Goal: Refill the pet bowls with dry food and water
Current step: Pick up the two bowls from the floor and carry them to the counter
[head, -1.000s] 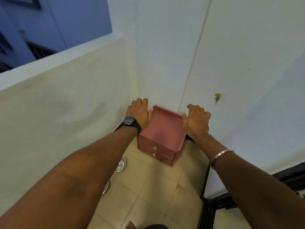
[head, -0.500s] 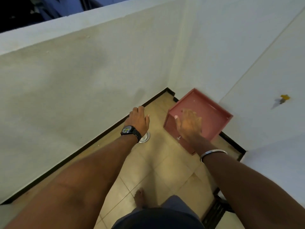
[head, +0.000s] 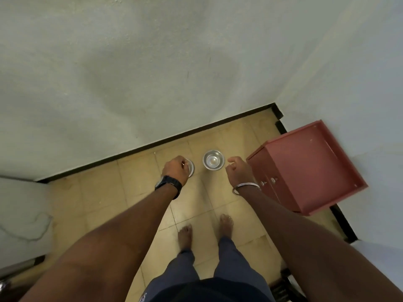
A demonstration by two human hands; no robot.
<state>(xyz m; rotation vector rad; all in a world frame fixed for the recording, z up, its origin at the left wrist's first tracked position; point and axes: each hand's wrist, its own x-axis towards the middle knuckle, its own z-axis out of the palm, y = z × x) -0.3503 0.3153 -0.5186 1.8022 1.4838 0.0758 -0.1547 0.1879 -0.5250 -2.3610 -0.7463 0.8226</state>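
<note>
Two small steel bowls stand on the tiled floor near the wall's dark skirting. The right bowl (head: 213, 160) is in full view and looks empty. Only the rim of the left bowl (head: 191, 167) shows, because my left hand (head: 175, 170), with a black watch on the wrist, hangs in front of it. Its fingers are loosely curled and I see nothing in them. My right hand (head: 236, 171), a metal bangle at the wrist, hangs just right of the right bowl with relaxed fingers, also holding nothing. No food or water container is in view.
A red wooden cabinet (head: 309, 168) with small knobs stands in the corner at my right, close to my right arm. My bare feet (head: 226, 223) are on the beige tiles behind the bowls. White walls close off the front and right.
Both hands have left the red cabinet and dropped toward the floor. My view has tipped downward, so both bowls and my feet now show.
</note>
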